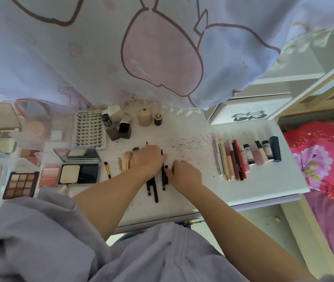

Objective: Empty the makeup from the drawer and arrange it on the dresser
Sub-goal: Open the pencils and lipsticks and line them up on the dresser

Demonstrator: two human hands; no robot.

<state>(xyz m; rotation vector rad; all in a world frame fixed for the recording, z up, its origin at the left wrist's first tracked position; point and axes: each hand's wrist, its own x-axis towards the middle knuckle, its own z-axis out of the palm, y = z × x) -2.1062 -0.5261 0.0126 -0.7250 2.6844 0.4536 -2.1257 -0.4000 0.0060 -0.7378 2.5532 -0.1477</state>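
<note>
Both hands rest on a bunch of black makeup pencils [155,189] lying in the middle of the white dresser top [243,190]. My left hand [149,158] lies palm down over their upper ends. My right hand [185,173] pinches the rightmost pencil at its side. Left of the hands several gold-handled brushes [128,159] lie in a row. A row of lipsticks and slim tubes [245,157] lines the right side. Bottles [121,124] stand at the back.
Open compacts [78,165], an eyeshadow palette [20,185], a blush [49,176] and a lash tray [88,129] fill the left. A printed curtain [141,47] hangs over the dresser's back. A red bedspread [325,159] lies to the right.
</note>
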